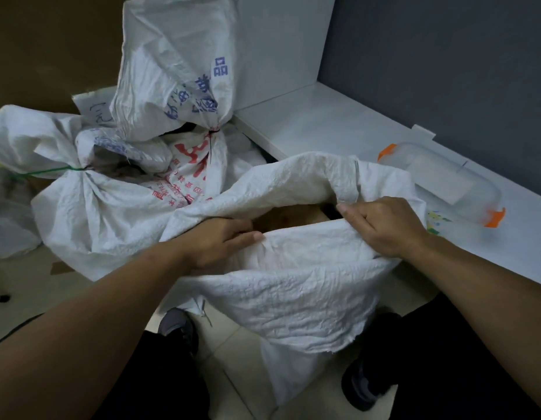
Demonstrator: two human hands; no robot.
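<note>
Fingers: left hand [220, 237] and right hand [384, 228] grip sack [308, 283] rim | interior mostly hidden

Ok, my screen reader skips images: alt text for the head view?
A person's left grip and right grip hold open the mouth of a crumpled white woven sack. Tied white sacks lie behind it; a clear orange-clipped plastic container rests on a white ledge.
</note>
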